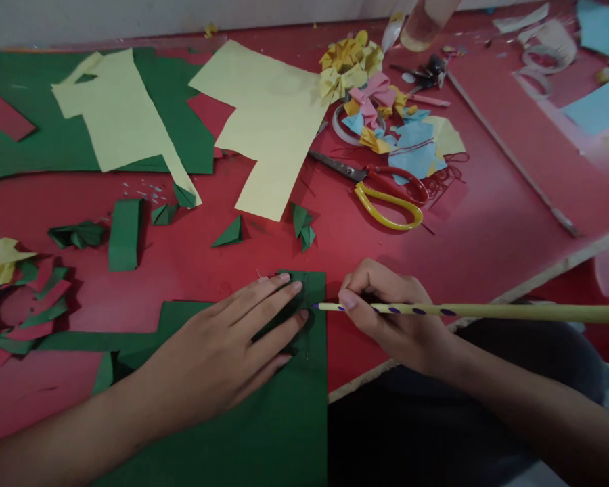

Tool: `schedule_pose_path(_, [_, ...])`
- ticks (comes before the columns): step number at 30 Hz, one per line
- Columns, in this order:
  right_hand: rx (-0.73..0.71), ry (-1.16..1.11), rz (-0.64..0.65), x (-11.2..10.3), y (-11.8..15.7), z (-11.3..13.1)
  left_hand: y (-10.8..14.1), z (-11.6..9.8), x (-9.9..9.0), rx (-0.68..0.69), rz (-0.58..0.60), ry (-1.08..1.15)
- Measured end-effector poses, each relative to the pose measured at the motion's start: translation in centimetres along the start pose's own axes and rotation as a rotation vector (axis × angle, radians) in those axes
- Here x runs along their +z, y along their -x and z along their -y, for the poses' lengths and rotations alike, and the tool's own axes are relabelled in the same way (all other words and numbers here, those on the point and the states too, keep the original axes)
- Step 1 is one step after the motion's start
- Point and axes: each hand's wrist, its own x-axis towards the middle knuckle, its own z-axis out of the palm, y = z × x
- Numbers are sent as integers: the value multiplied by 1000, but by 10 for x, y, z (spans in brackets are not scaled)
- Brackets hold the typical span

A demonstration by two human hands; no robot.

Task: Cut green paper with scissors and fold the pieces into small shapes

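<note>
My left hand (238, 345) lies flat with its fingers stretched out on a large green paper sheet (284, 433). Under its fingertips is what looks like a smaller green piece (314, 289) on the sheet's upper right corner; its outline is partly hidden. Pinched in my right hand (390, 314) is a long yellow pencil with purple spots (487, 311). The pencil's tip points left and touches or nearly touches the green paper close to my left fingertips. Small folded green paper pieces (229, 233) lie just beyond the sheet.
Red-and-yellow-handled scissors (386, 196) lie behind my right hand. Cut cream paper (274, 115) is at the back, beside yellow paper flowers (350, 61) and tape rolls. A green-and-red paper ring (35, 318) sits at left. The table edge (538, 270) runs diagonally at right.
</note>
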Motion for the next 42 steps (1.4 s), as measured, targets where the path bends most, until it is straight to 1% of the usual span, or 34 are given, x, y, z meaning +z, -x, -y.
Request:
schedule_pose_path(13, [-20,35,-7,0,1,-1,-1,0,1,-6,-8,-12])
schedule_pose_path(19, [-19,40,9,0,0,-2,-1,0,2,-8,-7,-7])
schedule_pose_path(28, [-36,54,-14,1,1,-2,0,0,3,-7,-18,-13])
schedule_pose_path(42, [-16,41,9,1,0,0,-1,-1,2,-12,-22,-1])
